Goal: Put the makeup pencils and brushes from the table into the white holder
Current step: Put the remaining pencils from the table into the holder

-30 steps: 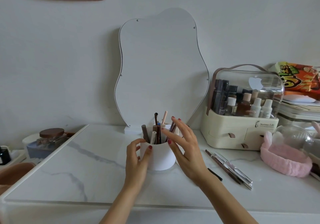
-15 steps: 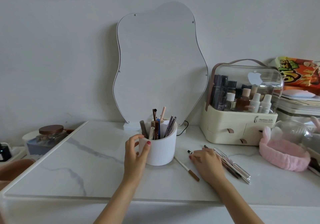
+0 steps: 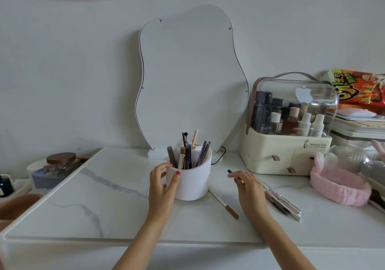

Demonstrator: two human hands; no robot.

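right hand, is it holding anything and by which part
The right hand pinches a thin dark pencil partway along its shaft, so only the dark tip pokes out past the fingers toward the white holder.

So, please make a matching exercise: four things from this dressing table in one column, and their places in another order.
1. white holder
2. white pencil with brown cap
3. pink headband
4. jar with brown lid

a. far left, off the marble top
b. gripped by the left hand
c. lying flat between the hands
d. right, before the drawers

Pairs: 1-b, 2-c, 3-d, 4-a
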